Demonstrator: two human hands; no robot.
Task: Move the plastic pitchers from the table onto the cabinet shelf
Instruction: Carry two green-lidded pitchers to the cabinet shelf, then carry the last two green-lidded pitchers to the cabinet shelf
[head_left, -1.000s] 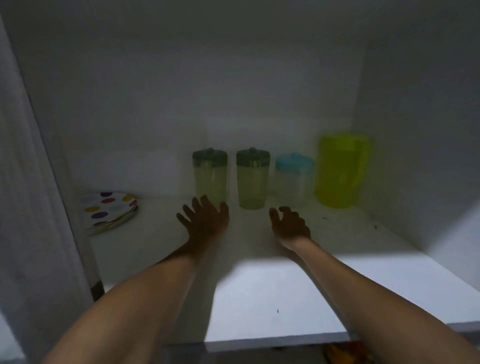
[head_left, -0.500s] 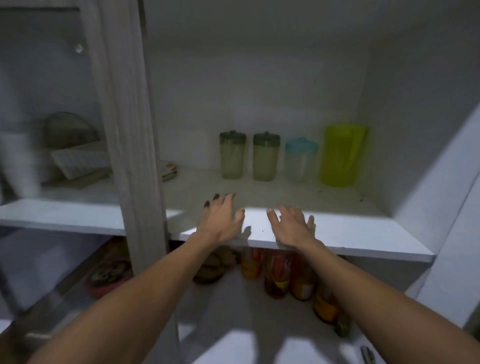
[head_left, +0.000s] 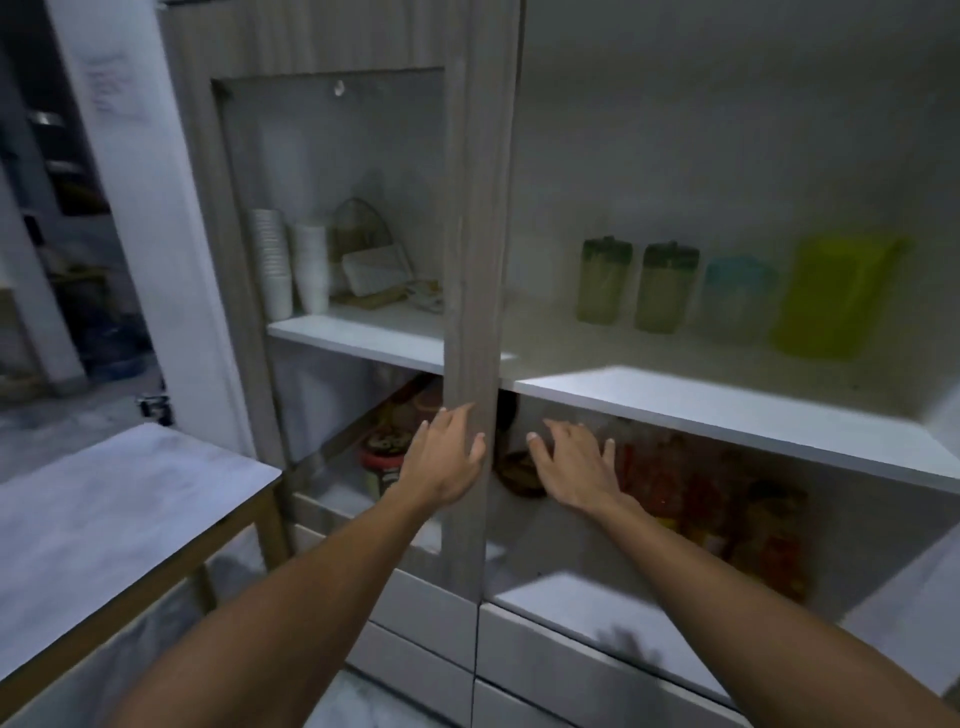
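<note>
Several plastic pitchers stand in a row at the back of the white cabinet shelf (head_left: 675, 400): two pale ones with dark green lids (head_left: 603, 280) (head_left: 664, 287), a clear one with a light blue lid (head_left: 737, 296), and a large yellow-green pitcher (head_left: 831, 296) at the right. My left hand (head_left: 447, 462) and my right hand (head_left: 574, 467) hover below the shelf edge, both with fingers spread and holding nothing. The left hand is in front of the wooden cabinet post (head_left: 478, 260).
A grey-topped table (head_left: 104, 509) with a wooden edge stands at the lower left. The left cabinet section holds stacked white cups (head_left: 291, 270) and a rack. Jars and bottles (head_left: 701, 493) fill the lower shelf. Drawers (head_left: 519, 649) sit below.
Both hands have pulled back out of the shelf and dropped below its edge. The view has backed away and swung left, bringing the table and the left cabinet section into sight.
</note>
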